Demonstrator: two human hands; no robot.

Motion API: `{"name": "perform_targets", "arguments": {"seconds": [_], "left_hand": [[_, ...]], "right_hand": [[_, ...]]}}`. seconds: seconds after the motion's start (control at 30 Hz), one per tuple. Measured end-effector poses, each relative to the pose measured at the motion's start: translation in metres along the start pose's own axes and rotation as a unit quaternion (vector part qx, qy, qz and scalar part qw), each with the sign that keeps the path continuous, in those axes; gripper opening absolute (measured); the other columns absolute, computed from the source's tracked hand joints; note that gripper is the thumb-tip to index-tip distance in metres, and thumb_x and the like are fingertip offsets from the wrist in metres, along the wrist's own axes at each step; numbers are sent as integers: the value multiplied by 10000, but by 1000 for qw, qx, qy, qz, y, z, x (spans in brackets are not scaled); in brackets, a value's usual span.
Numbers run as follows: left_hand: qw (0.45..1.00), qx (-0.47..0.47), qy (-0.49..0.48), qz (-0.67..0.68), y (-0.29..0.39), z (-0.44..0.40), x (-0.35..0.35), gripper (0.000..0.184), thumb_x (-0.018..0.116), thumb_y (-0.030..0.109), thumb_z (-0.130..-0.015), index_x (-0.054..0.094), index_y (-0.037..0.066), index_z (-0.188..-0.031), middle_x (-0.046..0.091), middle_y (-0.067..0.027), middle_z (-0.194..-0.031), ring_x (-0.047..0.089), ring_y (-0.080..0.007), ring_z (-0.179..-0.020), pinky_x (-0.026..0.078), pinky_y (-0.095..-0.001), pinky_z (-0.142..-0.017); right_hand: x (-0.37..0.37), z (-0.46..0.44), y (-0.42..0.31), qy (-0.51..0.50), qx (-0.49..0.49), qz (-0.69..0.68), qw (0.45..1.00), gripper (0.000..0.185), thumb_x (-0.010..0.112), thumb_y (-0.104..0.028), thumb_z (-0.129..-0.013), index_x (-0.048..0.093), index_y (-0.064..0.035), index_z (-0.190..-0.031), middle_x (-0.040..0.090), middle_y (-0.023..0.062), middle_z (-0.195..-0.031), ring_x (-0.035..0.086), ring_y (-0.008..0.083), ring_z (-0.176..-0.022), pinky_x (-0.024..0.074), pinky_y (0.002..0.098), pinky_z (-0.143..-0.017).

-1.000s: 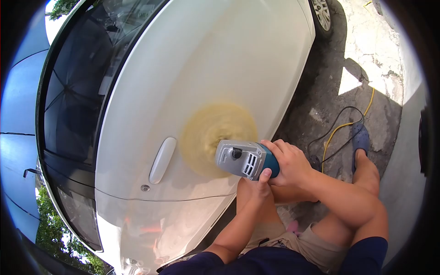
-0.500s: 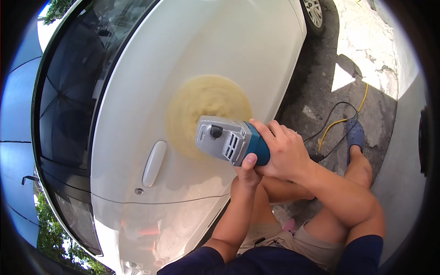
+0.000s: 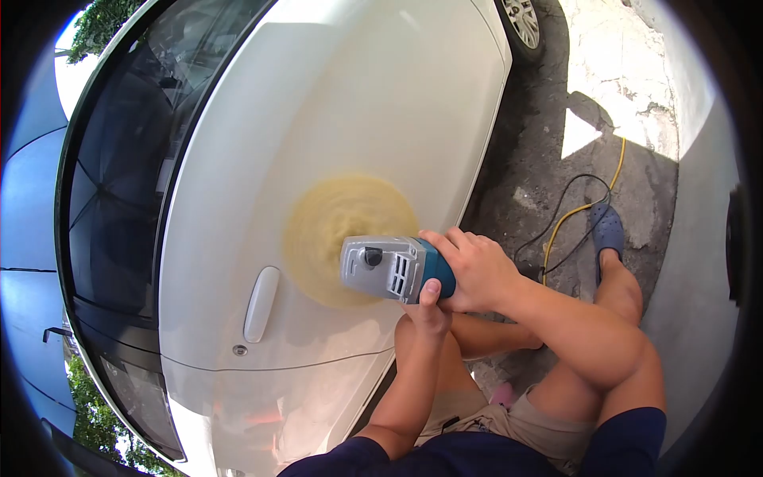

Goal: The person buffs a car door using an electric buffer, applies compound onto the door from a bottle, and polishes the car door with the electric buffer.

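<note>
Two hands [image 3: 479, 272] grip one polisher [image 3: 391, 269], one pad [image 3: 350, 203] against door [image 3: 358, 103].

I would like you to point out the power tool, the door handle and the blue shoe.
Power tool [image 3: 362, 273]: head view, on the grey housing.
Door handle [image 3: 261, 304]: head view, middle of its bar.
Blue shoe [image 3: 610, 229]: head view, on its upper.
</note>
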State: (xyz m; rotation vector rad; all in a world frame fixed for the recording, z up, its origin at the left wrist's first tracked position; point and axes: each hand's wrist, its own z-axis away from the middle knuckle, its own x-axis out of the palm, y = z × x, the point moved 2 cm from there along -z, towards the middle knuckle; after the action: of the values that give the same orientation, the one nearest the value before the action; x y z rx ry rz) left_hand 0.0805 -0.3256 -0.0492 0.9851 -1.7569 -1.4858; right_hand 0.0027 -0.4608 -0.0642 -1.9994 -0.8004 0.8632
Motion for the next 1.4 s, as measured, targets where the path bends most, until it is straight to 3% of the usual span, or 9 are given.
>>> {"name": "perform_targets", "arguments": {"seconds": [0.23, 0.33, 0.43, 0.6, 0.9, 1.1, 1.4], "left_hand": [[997, 48, 22, -65, -11, 12, 3, 714, 813, 364, -820, 580, -4, -1386, 647, -114, -1264, 671, -251, -1155, 571, -411, -1003], [999, 15, 16, -43, 2, -10, 10, 820, 905, 367, -781, 550, -12, -1415, 641, -106, -1270, 644, -237, -1168, 527, -405, -1043], [995, 38, -15, -87, 27, -47, 28, 693, 883, 325, -822, 586, 3, -1358, 651, -101, -1226, 668, -215, -1116, 568, -382, -983], [994, 9, -44, -102, 55, -96, 62, 782, 925, 281, -814, 523, 21, -1433, 642, -104, -1280, 657, -219, -1164, 555, -396, -1028], [993, 11, -21, -114, 48, -87, 51, 770, 924, 263, -815, 530, 30, -1434, 647, -105, -1295, 659, -224, -1188, 548, -408, -1058], [993, 16, -15, -120, 40, -58, 32, 735, 906, 255, -816, 544, 28, -1413, 644, -89, -1260, 656, -211, -1155, 547, -390, -1033], [989, 26, -10, -142, 20, -20, 7, 741, 900, 341, -810, 572, 14, -1387, 645, -85, -1240, 656, -209, -1126, 547, -383, -1009]], "right_hand": [[11, 18, 16, -24, 15, -12, 1000, 918, 863, -338, -700, 534, -97, -1522, 677, 198, -1078, 754, 424, -921, 628, 500, -801], [1, 1, 13, -6, 35, -35, 999, 933, 869, -360, -706, 523, -89, -1528, 689, 206, -1106, 758, 433, -950, 632, 510, -831], [-16, -24, 5, 26, 92, -55, 994, 941, 875, -369, -712, 515, -88, -1534, 704, 215, -1141, 761, 443, -983, 633, 515, -859], [-35, -59, 4, 67, 168, -118, 976, 892, 859, -374, -755, 481, -96, -1513, 720, 238, -1241, 751, 470, -1057, 615, 541, -929], [-33, -55, 5, 23, 167, -136, 976, 945, 873, -375, -748, 463, -69, -1543, 714, 243, -1246, 742, 462, -1112, 613, 530, -951], [-11, -31, 7, 9, 150, -124, 981, 987, 885, -385, -720, 466, -52, -1549, 696, 262, -1264, 749, 484, -1068, 621, 542, -939], [4, 1, 6, -30, 133, -103, 985, 985, 895, -403, -707, 482, -60, -1534, 694, 259, -1242, 748, 490, -1051, 624, 552, -910]]}}
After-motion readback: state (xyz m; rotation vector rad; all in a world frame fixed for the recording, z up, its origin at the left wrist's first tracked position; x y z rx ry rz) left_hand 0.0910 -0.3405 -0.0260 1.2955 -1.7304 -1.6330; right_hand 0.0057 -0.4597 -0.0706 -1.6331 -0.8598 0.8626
